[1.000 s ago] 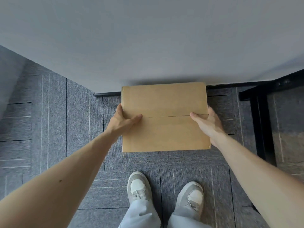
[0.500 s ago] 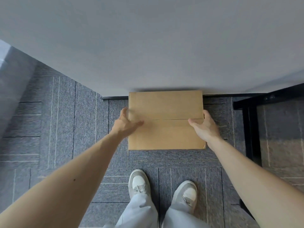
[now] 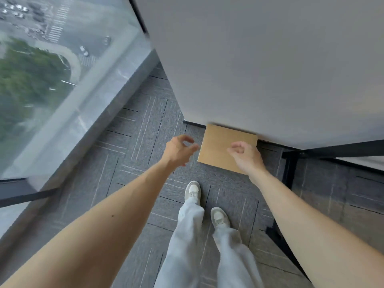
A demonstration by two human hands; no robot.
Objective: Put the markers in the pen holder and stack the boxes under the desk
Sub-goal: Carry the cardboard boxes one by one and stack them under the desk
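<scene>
A brown cardboard box [image 3: 218, 146] lies flat on the grey carpet, its far edge tucked under the front edge of the white desk top [image 3: 259, 69]. My left hand [image 3: 178, 150] hovers just left of the box, fingers loosely curled and apart, holding nothing. Over the box's right part my right hand [image 3: 245, 155] hangs with curled fingers, also holding nothing. Neither hand grips the box. No markers or pen holder are in sight.
A floor-to-ceiling window [image 3: 52, 80] with a grey sill runs along the left. The black desk frame and leg [image 3: 288, 169] stand right of the box. My two feet in white shoes [image 3: 193, 192] stand on the carpet behind the box.
Both hands have let go of the box and pulled back from its sides. The box now rests on the floor, partly under the desk. My head has risen and turned left, revealing the window.
</scene>
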